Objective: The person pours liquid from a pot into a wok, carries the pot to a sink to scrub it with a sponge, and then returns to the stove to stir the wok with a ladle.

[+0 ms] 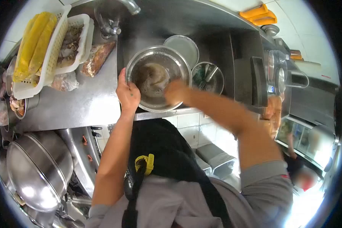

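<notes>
A wide metal bowl is held over the sink, tilted a little, with cloudy brownish liquid swirling and foaming in it. My left hand grips the bowl's left rim, thumb up along the outside. Over the bowl's lower right side is my right hand, smeared by motion; its fingers and anything in them cannot be made out. Behind the bowl lies a round, pale, shallow dish. To its right sits a smaller metal bowl with utensils in it, one with a metal handle.
A faucet reaches in from the back left. On the left counter stand a white basket holding yellow packages, a white tub and wrapped food. Large metal bowls are below. Another person is at far right.
</notes>
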`<state>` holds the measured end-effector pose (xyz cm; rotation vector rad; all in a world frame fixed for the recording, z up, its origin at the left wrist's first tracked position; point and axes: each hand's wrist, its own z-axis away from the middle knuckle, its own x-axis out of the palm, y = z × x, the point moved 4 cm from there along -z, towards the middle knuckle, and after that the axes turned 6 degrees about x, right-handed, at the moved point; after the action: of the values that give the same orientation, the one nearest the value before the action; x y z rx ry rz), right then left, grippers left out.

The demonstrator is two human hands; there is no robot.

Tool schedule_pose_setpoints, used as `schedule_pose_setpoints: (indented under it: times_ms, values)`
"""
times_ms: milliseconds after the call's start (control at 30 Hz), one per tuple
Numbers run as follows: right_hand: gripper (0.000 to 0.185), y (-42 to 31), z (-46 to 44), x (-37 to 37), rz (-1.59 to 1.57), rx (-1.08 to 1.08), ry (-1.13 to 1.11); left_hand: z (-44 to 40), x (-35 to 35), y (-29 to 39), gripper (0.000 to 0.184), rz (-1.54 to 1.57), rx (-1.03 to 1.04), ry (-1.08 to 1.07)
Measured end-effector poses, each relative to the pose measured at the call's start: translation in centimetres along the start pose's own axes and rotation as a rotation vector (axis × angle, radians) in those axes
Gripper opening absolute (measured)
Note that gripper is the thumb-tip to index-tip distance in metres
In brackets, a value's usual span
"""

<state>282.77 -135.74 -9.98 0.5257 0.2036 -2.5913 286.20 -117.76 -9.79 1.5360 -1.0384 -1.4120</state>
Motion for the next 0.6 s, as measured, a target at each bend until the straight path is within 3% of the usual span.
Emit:
schedule_pose_setpoints:
  times_ms: [67, 200, 267, 333, 433, 467, 567, 600]
  values:
    - [0.040, -5.3, -6.0, -0.9, -0.987, 0.116, 0.433, -0.4, -0.3, 1.0, 0.046, -0.033, 0.131, 0.058]
    - [0.041, -4.9, 0.3, -2.0, -1.356, -0.274, 0.399, 1.0, -0.5, 1.1, 0.047, -0.066, 0.134, 0.068]
    - [0.039, -1.1, 4.2, -2.0, -0.436, -0.219, 0.228, 0.6, -0.1, 0.9, 0.047, -0.103, 0.111, 0.086]
    - [0.040, 2.6, 2.2, -1.7, 0.100, 0.049, 0.004, 0.8, -0.3, 1.4, 0.047, -0.116, 0.069, 0.052]
    - [0.036, 1.4, -4.5, 1.3, 0.409, 0.130, 0.171, 0.6, 0.1, 0.7, 0.046, -0.152, 0.169, 0.086]
    - [0.037, -0.1, -7.2, 3.1, -0.062, 0.187, 0.362, 0.6, 0.1, 0.2, 0.046, -0.174, 0.217, 0.108]
    - [0.045, -3.7, -14.5, 1.0, -0.602, 0.026, 0.179, 0.7, -0.2, 1.5, 0.046, -0.064, 0.027, 0.035]
    - [0.048, -4.4, -15.8, -0.5, -0.711, -0.035, 0.085, 0.5, -0.1, 1.3, 0.043, -0.105, 0.072, 0.075]
